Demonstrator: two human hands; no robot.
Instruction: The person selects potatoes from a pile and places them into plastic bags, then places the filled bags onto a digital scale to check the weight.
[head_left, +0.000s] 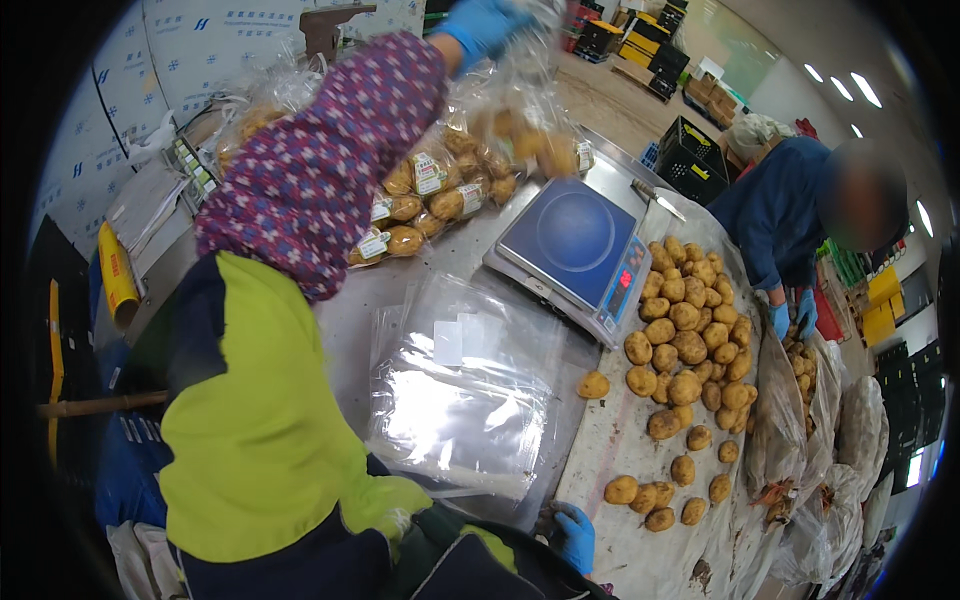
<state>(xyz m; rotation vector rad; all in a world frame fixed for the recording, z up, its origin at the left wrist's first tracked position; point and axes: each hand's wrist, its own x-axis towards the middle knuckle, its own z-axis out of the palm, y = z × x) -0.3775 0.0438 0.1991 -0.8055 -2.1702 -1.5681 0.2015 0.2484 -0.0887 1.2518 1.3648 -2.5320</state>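
Observation:
My left hand (487, 30), in a blue glove, is raised at the top of the view. It grips the gathered neck of a clear bag of potatoes (536, 146), blurred and hanging just beyond the scale. Other labelled bags of potatoes (442, 187) lie beneath and beside it. My right hand (571, 536), also gloved in blue, is low by the table's near edge, close to a stack of clear plastic bags (465, 405); its fingers are partly hidden. A digital scale (566, 232) with a blue platform and lit red display stands in the middle, its platform bare.
Loose potatoes (686, 337) are heaped on a pale cloth (592, 465) right of the scale. A knife (660, 199) lies behind it. Across the table, a person (780, 210) in blue gloves handles a plastic sack of potatoes (799, 375). A yellow roll (116, 274) is at left.

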